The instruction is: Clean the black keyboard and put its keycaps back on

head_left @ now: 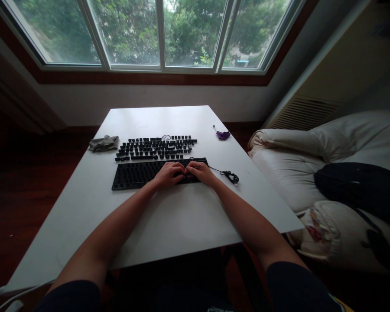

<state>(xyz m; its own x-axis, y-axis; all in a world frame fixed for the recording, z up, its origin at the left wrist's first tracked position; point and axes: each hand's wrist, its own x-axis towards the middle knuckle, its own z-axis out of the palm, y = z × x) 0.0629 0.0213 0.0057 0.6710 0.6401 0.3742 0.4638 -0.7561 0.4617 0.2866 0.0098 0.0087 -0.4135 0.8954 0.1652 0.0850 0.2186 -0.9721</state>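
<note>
A black keyboard base (136, 175) with its keycaps off lies on the white table. Both my hands are over its right part, fingertips meeting. My left hand (169, 174) has its fingers bent and drawn together. My right hand (199, 171) is closed in a pinch against the left fingertips, and a thin wire-like piece shows by its fingers. What lies between the fingers is too small and hidden to name. Loose black keycaps (143, 157) stand in rows just behind the keyboard. A bundled black USB cable (230, 175) lies to the right of it.
On the white table (169, 225), a grey cloth (104, 143) lies at the left edge and a purple cloth-like item (223, 135) near the right edge. A pale sofa (279, 173) with a dark bag (357, 186) stands to the right. A window is beyond the table.
</note>
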